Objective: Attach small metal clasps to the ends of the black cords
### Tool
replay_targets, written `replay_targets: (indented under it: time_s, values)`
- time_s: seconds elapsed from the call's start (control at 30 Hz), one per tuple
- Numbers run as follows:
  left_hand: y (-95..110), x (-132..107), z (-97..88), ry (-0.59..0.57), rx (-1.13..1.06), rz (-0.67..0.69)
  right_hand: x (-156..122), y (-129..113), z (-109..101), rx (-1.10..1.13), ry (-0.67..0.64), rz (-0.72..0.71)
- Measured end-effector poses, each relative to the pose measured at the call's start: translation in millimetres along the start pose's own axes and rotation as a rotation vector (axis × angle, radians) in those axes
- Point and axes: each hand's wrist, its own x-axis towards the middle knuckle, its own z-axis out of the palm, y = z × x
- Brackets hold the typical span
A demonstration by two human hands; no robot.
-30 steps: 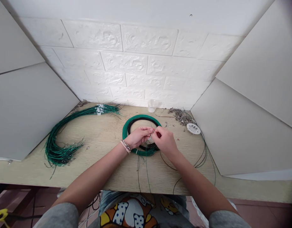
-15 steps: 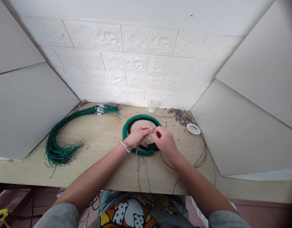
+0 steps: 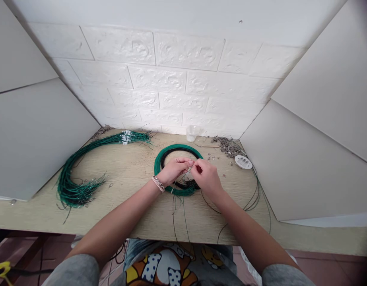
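My left hand [image 3: 173, 171] and my right hand [image 3: 206, 176] meet over a round coil of green and black cord [image 3: 162, 157] on the wooden table [image 3: 132, 171]. Both hands are closed in a pinch, fingertips almost touching, on a thin cord end between them. What sits at the pinch is too small to name. Thin dark cords [image 3: 179, 216] run from under my hands toward me and drop over the table's front edge. A bracelet is on my left wrist.
A long curved bundle of green cords [image 3: 78, 171] with white beads lies at the left. A small clear cup [image 3: 191, 133] stands by the brick wall. A white round container [image 3: 243, 161] and a pile of scraps [image 3: 228, 145] lie at the right. Grey panels flank both sides.
Almost nothing has moved. My fingertips shifted slightly at the pinch, and the hands stay over the coil.
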Motion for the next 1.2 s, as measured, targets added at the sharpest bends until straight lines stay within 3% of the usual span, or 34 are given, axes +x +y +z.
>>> replay_targets:
  time_s: [0.47,0.67,0.93,1.2]
  values:
    - [8.3,-1.9,0.2,0.068,-0.096,0.006,7.0,4.6,-2.2,0.211,-0.12,0.199]
    - [9.3,-2.9,0.8,0.119,-0.121,-0.025,5.7,4.3,-0.7,0.25,-0.071,0.191]
    - [8.8,-2.3,2.3,0.112,0.047,0.046,4.5,4.3,0.1,0.227,-0.034,0.166]
    - [5.3,-2.7,3.8,0.076,-0.14,-0.02,3.7,0.7,-1.7,0.253,0.055,0.142]
